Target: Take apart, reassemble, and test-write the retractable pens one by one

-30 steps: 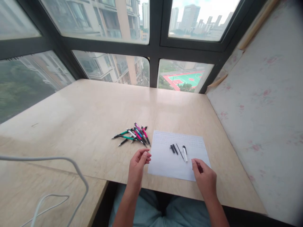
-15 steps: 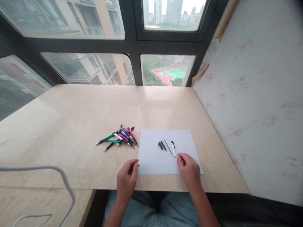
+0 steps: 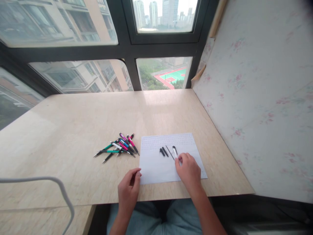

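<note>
A sheet of paper (image 3: 156, 171) with faint writing lies on the table. On it are two short black pen parts (image 3: 163, 151), a thin dark refill (image 3: 169, 152) and a white pen barrel (image 3: 174, 151) with a black clip end. My right hand (image 3: 189, 168) rests over the paper, thumb and forefinger closed on the barrel's near end, which they partly cover. At the paper's left edge, my left hand (image 3: 128, 186) is loosely curled, its thumb against the forefinger; nothing shows in it.
Left of the paper lies a pile of several coloured pens (image 3: 119, 147). A grey cable (image 3: 56, 182) loops over the table's near left corner. A papered wall (image 3: 256, 98) borders the right side, and windows (image 3: 163, 73) stand behind the table.
My right hand has moved up and left and has closed on the near end of the white barrel. My left hand stays by the paper's edge. The camera view has shifted slightly.
</note>
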A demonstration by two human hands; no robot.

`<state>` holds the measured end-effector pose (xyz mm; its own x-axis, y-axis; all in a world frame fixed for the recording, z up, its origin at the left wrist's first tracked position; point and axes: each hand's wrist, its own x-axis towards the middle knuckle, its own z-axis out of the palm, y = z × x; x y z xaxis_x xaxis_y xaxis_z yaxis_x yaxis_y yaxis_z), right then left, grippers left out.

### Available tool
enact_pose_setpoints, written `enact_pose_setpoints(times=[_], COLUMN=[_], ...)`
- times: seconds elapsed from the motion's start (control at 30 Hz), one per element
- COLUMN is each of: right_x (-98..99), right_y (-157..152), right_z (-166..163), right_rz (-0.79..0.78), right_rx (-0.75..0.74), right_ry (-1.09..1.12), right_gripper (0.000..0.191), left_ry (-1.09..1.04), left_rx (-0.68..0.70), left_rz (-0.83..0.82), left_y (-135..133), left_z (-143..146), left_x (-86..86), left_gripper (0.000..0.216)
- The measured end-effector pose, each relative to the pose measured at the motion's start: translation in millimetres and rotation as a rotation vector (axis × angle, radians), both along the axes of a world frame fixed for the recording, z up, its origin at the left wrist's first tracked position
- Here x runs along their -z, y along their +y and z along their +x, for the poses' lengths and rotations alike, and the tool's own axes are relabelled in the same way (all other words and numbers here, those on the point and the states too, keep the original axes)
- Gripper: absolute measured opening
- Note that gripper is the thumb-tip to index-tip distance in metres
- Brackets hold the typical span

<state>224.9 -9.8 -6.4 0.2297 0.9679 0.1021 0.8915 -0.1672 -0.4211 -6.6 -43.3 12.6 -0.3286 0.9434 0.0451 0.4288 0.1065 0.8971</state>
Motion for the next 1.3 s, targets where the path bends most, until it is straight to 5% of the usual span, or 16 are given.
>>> enact_pose_setpoints(times=[0.23, 0.47, 0.6, 0.73, 1.0, 1.3], right_x=[-12.8, -36.0, -41.5, -43.7, -18.1, -12.3], right_y=[-0.6, -17.2, -18.8, -17.6, 1.9, 1.4], right_z=[2.7, -27.7, -39.7, -27.5, 27.1, 7.8], right_rz=[0.087, 0.234, 0.264, 0.144, 0.059, 0.015], right_rx=[0.009, -0.29, -0.306, -0.356, -0.251, -0.208], right_ry=[0.268, 0.578, 0.605, 0.729, 0.306, 0.066], right_gripper=[0.018, 0.019, 0.018, 0.018, 0.02, 0.011], left_ry=[-0.214, -0.542, -0.539, -0.779, -1.123, -1.127], left_rx=[-0.106, 0.287, 0.216, 0.071, -0.163, -0.227], left_rz=[-0.039, -0.186, -0.167, -0.176, -0.141, -0.106], left_y=[2.2, 23.8, 30.2, 26.5, 15.0, 7.4], left_z=[12.8, 66.2, 74.4, 81.1, 88.3, 78.4], left_x=[-10.6, -32.9, -35.3, -29.2, -35.9, -32.1], left_gripper=[0.024, 0.026, 0.025, 0.032, 0.034, 0.036])
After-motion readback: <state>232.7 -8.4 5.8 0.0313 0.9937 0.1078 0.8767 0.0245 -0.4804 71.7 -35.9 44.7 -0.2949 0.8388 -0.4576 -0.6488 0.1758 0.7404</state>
